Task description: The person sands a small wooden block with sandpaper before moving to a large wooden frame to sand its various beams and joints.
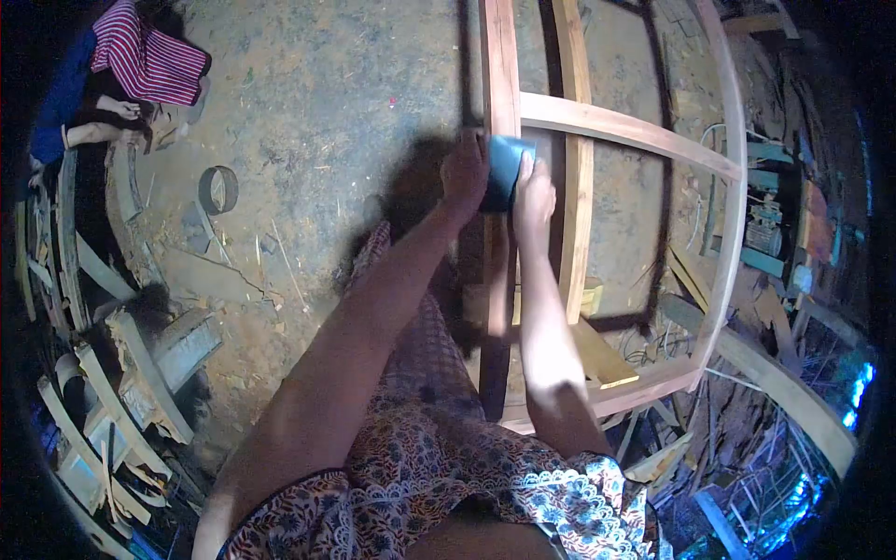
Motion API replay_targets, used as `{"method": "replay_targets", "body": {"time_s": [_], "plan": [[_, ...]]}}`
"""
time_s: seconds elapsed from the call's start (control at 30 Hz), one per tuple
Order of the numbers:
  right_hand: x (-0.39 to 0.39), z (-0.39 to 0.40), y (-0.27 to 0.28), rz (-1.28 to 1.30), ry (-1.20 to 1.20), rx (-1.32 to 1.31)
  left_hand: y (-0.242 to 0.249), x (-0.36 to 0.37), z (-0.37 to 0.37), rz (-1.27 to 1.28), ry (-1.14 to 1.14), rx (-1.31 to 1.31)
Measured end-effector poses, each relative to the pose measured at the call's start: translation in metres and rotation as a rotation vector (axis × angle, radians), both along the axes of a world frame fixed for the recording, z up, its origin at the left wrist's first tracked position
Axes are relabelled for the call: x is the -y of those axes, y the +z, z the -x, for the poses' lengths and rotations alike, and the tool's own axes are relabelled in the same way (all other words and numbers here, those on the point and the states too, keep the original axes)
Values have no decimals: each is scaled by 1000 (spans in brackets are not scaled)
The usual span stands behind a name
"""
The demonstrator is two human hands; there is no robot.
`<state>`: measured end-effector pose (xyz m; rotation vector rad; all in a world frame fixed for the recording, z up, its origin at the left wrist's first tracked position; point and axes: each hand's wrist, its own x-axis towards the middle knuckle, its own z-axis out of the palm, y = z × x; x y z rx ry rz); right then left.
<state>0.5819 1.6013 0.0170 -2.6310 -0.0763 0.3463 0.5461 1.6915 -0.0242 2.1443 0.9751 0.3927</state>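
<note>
A teal sanding block (506, 168) rests against the left rail of a pale wooden frame (644, 131), where a cross bar meets it. My left hand (465, 171) grips the block's left side. On its right side, my right hand (533, 196) holds the same block with the fingers wrapped over it. Both arms reach forward over my patterned clothing. The frame stands over a dirt floor (327, 112).
Another person in a striped garment (145, 61) crouches at the far left. A round ring (217, 189) lies on the floor. Stacked timber offcuts (121, 392) fill the left edge; machinery and curved boards (775, 233) crowd the right.
</note>
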Motion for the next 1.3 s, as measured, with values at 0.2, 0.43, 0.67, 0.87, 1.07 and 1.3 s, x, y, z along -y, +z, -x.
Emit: {"method": "replay_targets", "body": {"time_s": [0.2,0.43,0.67,0.87,1.07,1.3], "plan": [[29,28,-8,-65,20,66,-15,29,29,-60,10,-14],[-9,-31,-13,-2,70,170,-22,-15,-34,-165,-9,21],[6,2,-12,4,47,123,-24,0,6,-121,-85,88],[-33,-48,-18,20,92,235,-13,-31,-41,38,63,34],[-38,-25,4,-29,-101,34,-10,-40,-34,8,-192,2],[-74,-12,31,143,447,413,8,-49,-33,359,-158,-53]]}}
